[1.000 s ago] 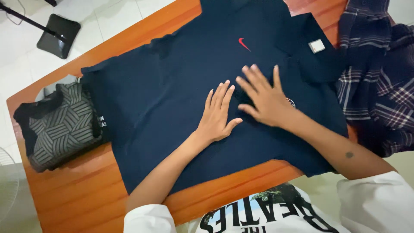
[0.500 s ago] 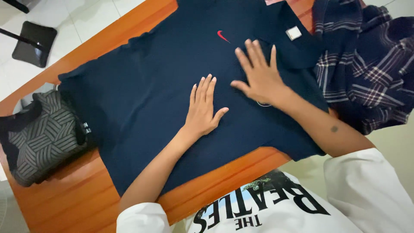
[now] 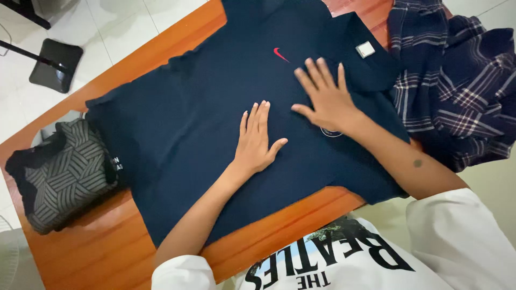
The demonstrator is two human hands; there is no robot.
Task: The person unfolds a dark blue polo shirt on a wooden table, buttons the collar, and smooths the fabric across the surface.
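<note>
Now | navy shirt (image 3: 177, 134) flat, collar toward upper right, length diagonal | left hand (image 3: 257, 140), right hand (image 3: 328, 99) palms down, fingers spread

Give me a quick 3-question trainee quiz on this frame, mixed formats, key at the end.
1. True or false: both hands lie flat, palms down, on the navy shirt.
2. Multiple choice: what lies at the table's left end, beside the navy shirt?
A. a folded grey garment with a geometric pattern
B. a pair of shoes
C. a white towel
3. Short answer: which hand is nearer the shirt's collar end, by the small red chest logo?

Key
1. True: the left hand and the right hand both press flat on the cloth.
2. A: the patterned garment.
3. The right hand; the plaid shirt lies past it.
</note>
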